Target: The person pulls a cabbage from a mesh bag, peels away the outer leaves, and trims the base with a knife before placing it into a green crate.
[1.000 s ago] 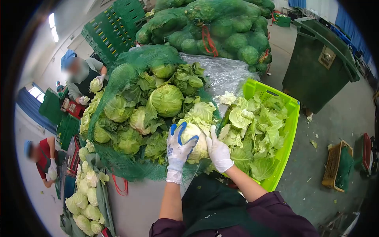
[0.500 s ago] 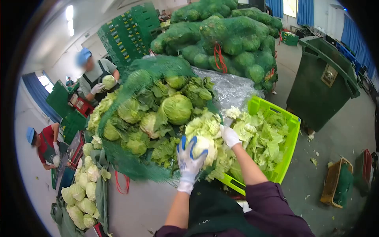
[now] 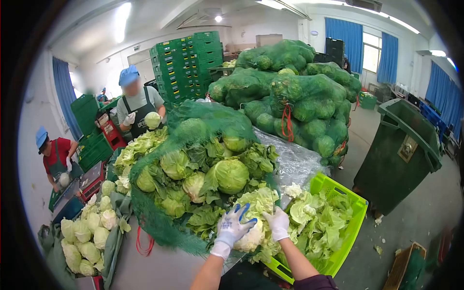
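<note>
A pale cabbage (image 3: 252, 239) with loose yellow-green outer leaves (image 3: 259, 200) sits between my hands, at the front of an open green net sack (image 3: 147, 224). My left hand (image 3: 233, 229), in a white glove with blue fingertips, is curved around the cabbage's left side. On its right, my gloved right hand (image 3: 277, 224) presses against the cabbage at the outer leaves, its fingers partly hidden. Several untrimmed cabbages (image 3: 231, 176) with dark green leaves lie in the sack behind my hands. Beside my right hand stands a lime-green crate (image 3: 355, 217) full of loose leaves.
Paler cabbages (image 3: 89, 232) are piled at the left. Full net sacks (image 3: 304, 99) are stacked behind clear plastic sheeting (image 3: 290, 152). A dark green bin (image 3: 398, 159) stands right. One person (image 3: 140, 104) holds a cabbage across the pile; another person (image 3: 60, 154) works far left.
My view has tilted up, so the scene sits lower in the picture. Both hands stay on the cabbage, and my left fingers have shifted slightly. The person across has raised their head.
</note>
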Available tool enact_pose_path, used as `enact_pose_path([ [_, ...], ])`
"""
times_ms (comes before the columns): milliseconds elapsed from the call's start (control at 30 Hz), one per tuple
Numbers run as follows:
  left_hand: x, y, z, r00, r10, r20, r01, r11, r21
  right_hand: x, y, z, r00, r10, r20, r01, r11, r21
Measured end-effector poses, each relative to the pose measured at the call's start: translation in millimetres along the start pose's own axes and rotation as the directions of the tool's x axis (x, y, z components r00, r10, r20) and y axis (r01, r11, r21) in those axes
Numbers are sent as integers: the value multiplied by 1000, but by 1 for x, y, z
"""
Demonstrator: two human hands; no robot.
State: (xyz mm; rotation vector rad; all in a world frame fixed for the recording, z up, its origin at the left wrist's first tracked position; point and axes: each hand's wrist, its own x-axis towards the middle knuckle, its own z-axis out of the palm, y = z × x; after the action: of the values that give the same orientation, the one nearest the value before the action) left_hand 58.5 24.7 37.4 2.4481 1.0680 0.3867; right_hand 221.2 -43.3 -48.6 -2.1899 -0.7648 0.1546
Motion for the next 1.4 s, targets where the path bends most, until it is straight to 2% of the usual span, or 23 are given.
enact_pose_path([
  [200, -36, -16, -6, 980, 118, -160, -140, 981, -134, 35, 26, 19, 984, 82, 157, -89, 995, 36],
  [267, -44, -42, -4, 960, 29, -279, -154, 886, -438, 35, 22, 16, 993, 56, 104, -41, 990, -138],
  [333, -51, -72, 6, 951, 4, -309, -181, 817, -547, 11, 8, -3, 990, 5, -141, -7, 1000, -10],
  [400, -55, -88, 17, 955, -207, -212, -121, 381, -917, -19, 0, -15, 959, -33, -282, 98, 971, 219],
  [467, -56, -84, 15, 956, -235, -177, -108, 278, -954, -66, -20, -42, 996, -77, 52, 67, 981, 183],
  [533, -54, -81, 16, 954, -222, -200, -105, 375, -921, -110, -18, -17, 963, -269, -18, 260, 908, 329],
  [600, -62, -66, 11, 957, -225, -184, -96, 351, -931, -136, -45, -21, 876, 33, 480, -338, 753, 565],
  [667, -54, -67, 12, 932, -102, -348, -192, 676, -712, -127, -46, -12, 838, 58, 542, -467, 590, 659],
  [700, -55, -68, 26, 931, -200, -306, -211, 388, -897, -124, -24, 11, 907, 44, 418, -346, 643, 683],
  [733, -67, -51, 6, 937, -260, -233, -141, 332, -933, -130, -26, 17, 922, 76, 380, -318, 708, 631],
  [800, -63, -49, 22, 908, -232, -348, -190, 513, -837, -103, -30, -29, 929, -51, 365, -185, 793, 581],
  [833, -64, -33, 17, 913, -284, -294, -185, 356, -916, -97, -37, -46, 953, -155, 261, -38, 793, 608],
  [933, -48, -21, 28, 916, -225, -332, -200, 460, -865, -67, -33, -77, 914, -217, 342, 56, 904, 424],
  [967, -39, -23, 48, 941, -276, -194, -162, 135, -978, -61, -17, -70, 916, -215, 340, 58, 908, 416],
  [1000, -31, -29, 56, 942, -271, -197, -168, 127, -978, -52, 6, -54, 924, -225, 308, 53, 876, 480],
  [1067, -18, -38, 63, 920, -159, -358, -147, 707, -692, -41, 17, -47, 934, -238, 266, 59, 839, 540],
  [1167, -7, -58, 78, 893, -225, -391, -141, 684, -716, -46, 16, -51, 929, -127, 348, -132, 765, 631],
  [1200, -5, -68, 87, 883, -309, -353, -98, 614, -783, -45, 15, -52, 926, -124, 356, -139, 765, 629],
  [1233, -5, -61, 79, 833, -243, -497, -185, 725, -664, -45, 15, -51, 930, -133, 342, -99, 807, 582],
  [1267, -5, -54, 71, 840, -345, -418, -48, 721, -691, -45, 16, -51, 933, -140, 331, -61, 846, 530],
  [1300, 2, -65, 81, 852, -426, -304, -43, 523, -851, -43, 15, -48, 943, -241, 228, 107, 872, 478],
  [1333, 3, -68, 71, 881, -366, -300, -46, 565, -824, -45, -1, -60, 931, -244, 273, 96, 882, 461],
  [1400, 16, -102, 88, 927, -360, -103, -68, 109, -992, -45, -17, -62, 920, -270, 283, 94, 855, 510],
])
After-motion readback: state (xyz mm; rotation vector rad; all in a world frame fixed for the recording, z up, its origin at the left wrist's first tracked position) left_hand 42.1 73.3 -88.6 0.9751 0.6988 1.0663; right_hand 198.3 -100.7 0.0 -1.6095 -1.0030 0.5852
